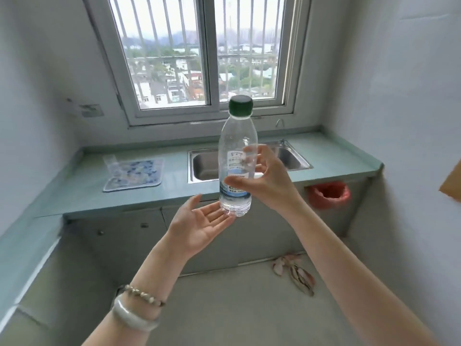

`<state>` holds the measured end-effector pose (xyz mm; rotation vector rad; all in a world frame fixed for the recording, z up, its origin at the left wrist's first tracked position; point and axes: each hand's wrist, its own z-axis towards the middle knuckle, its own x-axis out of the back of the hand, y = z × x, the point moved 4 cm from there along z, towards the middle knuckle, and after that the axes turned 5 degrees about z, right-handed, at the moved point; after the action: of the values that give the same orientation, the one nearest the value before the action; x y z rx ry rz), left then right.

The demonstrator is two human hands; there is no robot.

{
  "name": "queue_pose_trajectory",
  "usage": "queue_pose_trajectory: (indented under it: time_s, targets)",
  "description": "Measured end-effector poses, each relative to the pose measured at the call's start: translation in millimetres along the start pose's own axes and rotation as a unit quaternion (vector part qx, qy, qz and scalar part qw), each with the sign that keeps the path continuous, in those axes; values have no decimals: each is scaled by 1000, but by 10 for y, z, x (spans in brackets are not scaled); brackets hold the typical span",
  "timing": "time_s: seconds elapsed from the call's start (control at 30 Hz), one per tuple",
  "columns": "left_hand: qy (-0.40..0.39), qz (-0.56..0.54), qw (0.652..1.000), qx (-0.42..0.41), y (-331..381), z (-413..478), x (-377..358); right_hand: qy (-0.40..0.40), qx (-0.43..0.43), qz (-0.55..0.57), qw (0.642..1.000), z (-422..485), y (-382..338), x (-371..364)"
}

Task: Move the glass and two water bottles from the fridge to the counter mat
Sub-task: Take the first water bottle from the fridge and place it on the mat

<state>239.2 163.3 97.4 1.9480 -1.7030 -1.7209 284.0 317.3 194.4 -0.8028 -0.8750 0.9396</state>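
I see a big window (pixel 197 53) with bars, bright with daylight and houses outside. Under it runs a green counter (pixel 331 156) with a shiny sink (pixel 199 168). The walls (pixel 409 96) are pale. The floor (pixel 237 308) is gray.

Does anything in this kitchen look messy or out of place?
Yes: crumpled pinkish scraps lie loose on the floor by the cabinets, though a red-lined bin sits nearby. The patterned blue mat lies slightly askew on the green counter.

Right hand (pixel 264 176) curled in pinch, left hand (pixel 199 226) palm-up, apparently open.
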Motion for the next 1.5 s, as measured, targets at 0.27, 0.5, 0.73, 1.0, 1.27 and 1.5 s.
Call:
queue_pose_trajectory:
  time_s: [0.27,0.5,0.73,1.0,1.27,1.5]
  targets:
    - [85,-77,991,-75,886,-78,1027,-100,-7,63,993,776,68,-1356]
    - [137,-105,978,-118,1627,196,1814,-161,1,105,981,1532,356,-2365]
    - [153,-116,973,-128,2515,905,2327,-184,0,136,973,2567,757,-3094]
    - [173,-118,970,-126,3385,1681,2703,-194,-7,124,973,3588,1127,-3670]
    - [199,-111,969,-98,3889,2304,3248,-191,-44,117,974,4215,1593,-4224]
    - [180,-100,978,-44,4324,3083,3988,-167,-87,69,980,4735,2147,-4781]
